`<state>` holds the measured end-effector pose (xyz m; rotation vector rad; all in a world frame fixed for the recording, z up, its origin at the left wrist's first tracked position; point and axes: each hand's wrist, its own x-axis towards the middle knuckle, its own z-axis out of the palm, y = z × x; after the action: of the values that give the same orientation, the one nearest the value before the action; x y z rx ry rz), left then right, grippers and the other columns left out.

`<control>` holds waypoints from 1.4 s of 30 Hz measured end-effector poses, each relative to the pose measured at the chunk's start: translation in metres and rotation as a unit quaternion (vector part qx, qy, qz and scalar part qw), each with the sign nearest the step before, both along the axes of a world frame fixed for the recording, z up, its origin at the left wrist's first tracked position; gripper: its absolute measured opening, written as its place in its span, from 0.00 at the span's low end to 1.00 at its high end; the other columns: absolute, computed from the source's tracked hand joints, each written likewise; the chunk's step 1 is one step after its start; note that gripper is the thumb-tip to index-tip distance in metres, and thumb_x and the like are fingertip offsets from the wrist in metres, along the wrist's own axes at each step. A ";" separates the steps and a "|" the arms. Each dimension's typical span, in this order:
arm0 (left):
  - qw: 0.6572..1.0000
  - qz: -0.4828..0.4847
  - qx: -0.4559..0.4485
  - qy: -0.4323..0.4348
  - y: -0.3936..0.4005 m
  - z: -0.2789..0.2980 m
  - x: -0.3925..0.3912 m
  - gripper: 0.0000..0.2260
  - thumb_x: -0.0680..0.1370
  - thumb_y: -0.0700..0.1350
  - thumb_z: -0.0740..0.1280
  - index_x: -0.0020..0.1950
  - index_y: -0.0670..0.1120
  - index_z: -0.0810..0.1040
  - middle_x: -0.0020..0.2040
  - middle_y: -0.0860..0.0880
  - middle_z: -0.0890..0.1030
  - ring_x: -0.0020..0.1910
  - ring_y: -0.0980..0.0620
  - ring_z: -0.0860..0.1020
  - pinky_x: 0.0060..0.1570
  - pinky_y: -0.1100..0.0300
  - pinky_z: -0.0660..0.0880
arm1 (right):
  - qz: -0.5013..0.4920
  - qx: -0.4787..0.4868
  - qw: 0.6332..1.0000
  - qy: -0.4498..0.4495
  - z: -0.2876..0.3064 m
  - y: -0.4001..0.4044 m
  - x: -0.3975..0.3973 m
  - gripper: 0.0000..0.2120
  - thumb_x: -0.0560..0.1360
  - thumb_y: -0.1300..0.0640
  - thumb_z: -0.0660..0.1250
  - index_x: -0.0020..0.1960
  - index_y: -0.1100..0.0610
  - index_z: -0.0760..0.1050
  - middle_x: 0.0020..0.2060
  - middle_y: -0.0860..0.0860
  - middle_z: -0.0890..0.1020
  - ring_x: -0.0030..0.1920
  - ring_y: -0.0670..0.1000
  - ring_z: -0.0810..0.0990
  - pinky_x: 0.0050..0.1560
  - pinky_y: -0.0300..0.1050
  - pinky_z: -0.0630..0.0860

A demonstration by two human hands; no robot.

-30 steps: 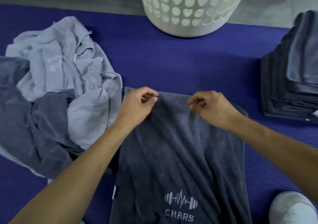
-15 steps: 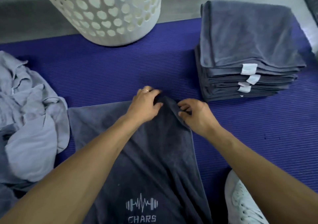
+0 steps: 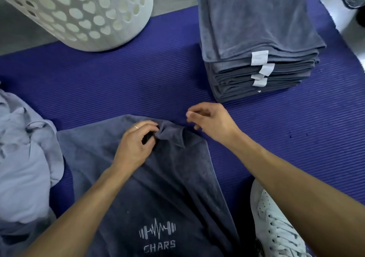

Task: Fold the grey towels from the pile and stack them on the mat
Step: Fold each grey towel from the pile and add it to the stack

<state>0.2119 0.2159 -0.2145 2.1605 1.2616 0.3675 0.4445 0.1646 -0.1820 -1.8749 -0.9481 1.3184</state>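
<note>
the dark towel (image 3: 158,177) lies spread on the mat (image 3: 138,90), its far edge bunched, a "chars" logo near the person. the left hand (image 3: 136,144) pinches that bunched edge; the right hand (image 3: 211,122) hovers just beyond it, fingers loosely curled, holding nothing. bare mat lies between towel, stack (image 3: 256,45) and basket (image 3: 85,13). the pile (image 3: 25,167) touches the towel's left edge.

Soft, even daylight is washing over the mat (image 3: 118,82), looking brightest at the upper right. Only faint shadows are sitting under the basket (image 3: 79,13) and beside the stack (image 3: 256,29). No glare is showing. The wide lens is bending the basket and the mat's far right edge. Slight blur is softening the pile (image 3: 23,158) at the left.
</note>
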 end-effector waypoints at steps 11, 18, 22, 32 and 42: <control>0.999 0.036 -0.004 -0.037 0.010 -0.002 0.001 0.13 0.76 0.44 0.71 0.61 0.49 0.79 0.56 0.56 0.79 0.58 0.57 0.74 0.62 0.63 0.69 | 0.089 0.085 0.979 -0.161 -0.001 0.005 -0.006 0.05 0.75 0.59 0.72 0.49 0.54 0.84 0.38 0.40 0.83 0.39 0.37 0.80 0.43 0.30 0.75; 0.993 0.079 0.038 0.081 0.048 -0.003 0.004 0.10 0.78 0.43 0.68 0.58 0.45 0.80 0.52 0.46 0.79 0.55 0.43 0.75 0.58 0.47 0.72 | -0.067 0.134 0.957 -0.247 0.009 0.035 0.002 0.04 0.76 0.62 0.69 0.48 0.55 0.82 0.36 0.42 0.79 0.38 0.40 0.79 0.43 0.31 0.75; 0.990 0.121 0.043 0.065 0.052 0.002 0.010 0.04 0.77 0.43 0.68 0.51 0.46 0.80 0.48 0.48 0.78 0.51 0.46 0.75 0.54 0.49 0.74 | -0.048 0.134 0.954 -0.265 -0.003 0.029 -0.005 0.12 0.77 0.65 0.67 0.60 0.59 0.79 0.52 0.50 0.81 0.48 0.46 0.80 0.53 0.37 0.78; 0.987 0.009 -0.145 0.075 0.013 0.055 0.018 0.01 0.78 0.45 0.69 0.47 0.50 0.80 0.45 0.53 0.82 0.45 0.54 0.80 0.49 0.56 0.77 | 0.316 -0.009 0.900 -0.301 0.063 -0.005 0.002 0.05 0.73 0.63 0.69 0.48 0.57 0.81 0.42 0.51 0.83 0.46 0.51 0.82 0.48 0.43 0.78; 0.986 0.074 -0.144 -0.038 -0.123 0.146 -0.002 0.04 0.76 0.42 0.71 0.43 0.50 0.81 0.39 0.56 0.81 0.41 0.59 0.78 0.43 0.74 0.70 | 0.315 -0.090 0.903 -0.279 0.155 -0.130 -0.034 0.08 0.75 0.59 0.70 0.53 0.56 0.80 0.47 0.50 0.81 0.52 0.51 0.78 0.50 0.41 0.76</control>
<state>0.2096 0.0931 -0.0687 1.8008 1.3462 0.3034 0.4108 0.0350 -0.0271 -2.2453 -1.9134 1.2461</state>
